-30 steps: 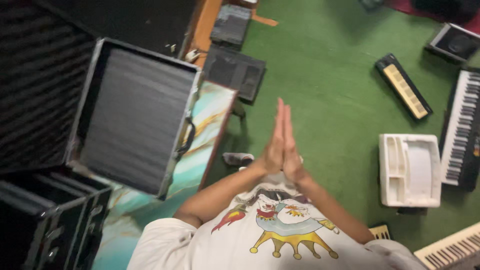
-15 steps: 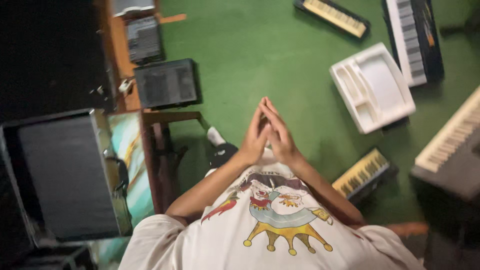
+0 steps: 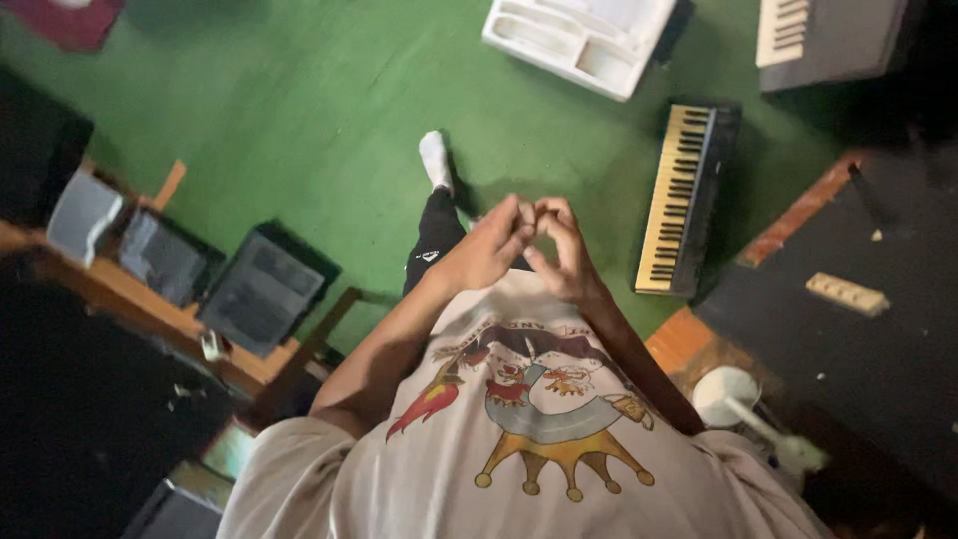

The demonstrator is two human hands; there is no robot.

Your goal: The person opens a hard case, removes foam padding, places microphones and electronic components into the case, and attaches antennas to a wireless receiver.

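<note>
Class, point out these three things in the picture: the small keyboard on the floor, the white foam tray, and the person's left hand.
small keyboard [image 3: 671, 200], head view, on its keys.
white foam tray [image 3: 579, 40], head view, on its middle.
left hand [image 3: 491, 250], head view, on its back.
</note>
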